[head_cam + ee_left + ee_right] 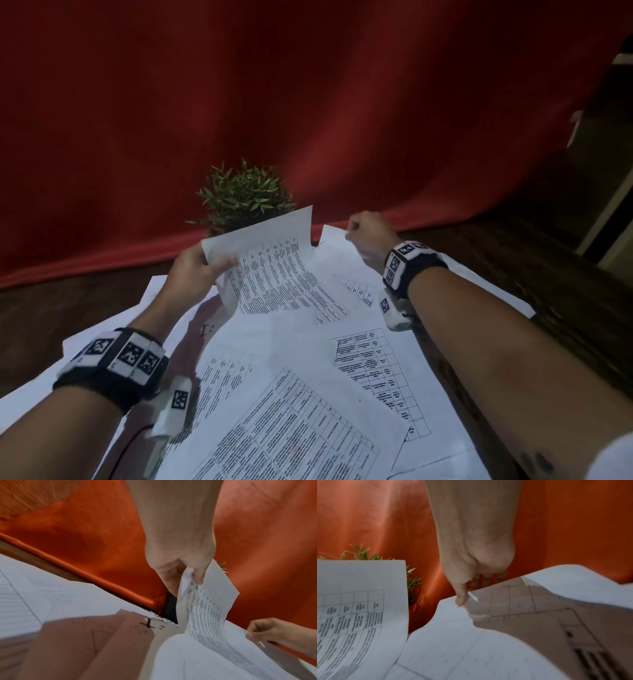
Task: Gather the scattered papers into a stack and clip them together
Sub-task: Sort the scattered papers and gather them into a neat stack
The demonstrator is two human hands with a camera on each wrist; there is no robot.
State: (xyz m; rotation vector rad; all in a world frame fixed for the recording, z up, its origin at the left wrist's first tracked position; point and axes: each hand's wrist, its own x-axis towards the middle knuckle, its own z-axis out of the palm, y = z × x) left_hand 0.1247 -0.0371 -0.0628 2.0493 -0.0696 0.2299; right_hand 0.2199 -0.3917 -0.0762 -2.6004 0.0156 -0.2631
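Several white printed sheets (308,377) lie scattered and overlapping on a dark wooden table (548,274). My left hand (202,270) pinches the far corner of one printed sheet (274,267) and holds it lifted and curled; the same sheet (205,601) hangs from thumb and fingers in the left wrist view (188,577). My right hand (366,233) pinches the far edge of another sheet (339,260) further right, raising that edge; the thumb (461,599) presses on this paper (453,635) in the right wrist view. No clip is visible.
A small green potted plant (243,198) stands just behind the lifted sheet, near the table's far edge. A red cloth backdrop (308,102) hangs behind the table. Bare wood shows to the right and far left.
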